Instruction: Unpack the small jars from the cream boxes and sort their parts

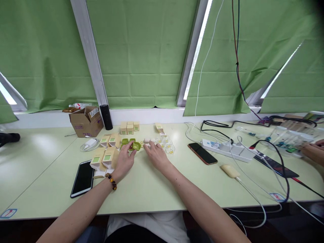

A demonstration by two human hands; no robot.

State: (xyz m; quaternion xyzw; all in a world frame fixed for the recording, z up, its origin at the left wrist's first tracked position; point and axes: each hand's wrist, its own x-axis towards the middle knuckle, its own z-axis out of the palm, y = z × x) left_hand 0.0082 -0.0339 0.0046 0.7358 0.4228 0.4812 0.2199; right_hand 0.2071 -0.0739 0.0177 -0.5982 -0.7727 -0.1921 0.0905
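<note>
My left hand (124, 160) has its fingers curled around the near side of a small green container (136, 145), thumb below it. More green compartments (124, 141) sit just behind, partly covered by my fingers. My right hand (156, 154) lies palm down with its fingers stretched and apart, the tips close to small pale pinkish pieces (146, 140). Right of those fingertips stand several clear plastic cups (170, 148) with bits of yellow in them. Several small cream boxes with green squares (110, 160) are beside my left hand, some with open flaps.
A phone (82, 179) lies at left, another phone (202, 153) at right. Behind stand a cardboard box (86, 122), a black cylinder (106, 117) and small boxes (130, 128). A power strip (227, 150) with cables occupies the right; another person's hand (314, 152) is at the far right.
</note>
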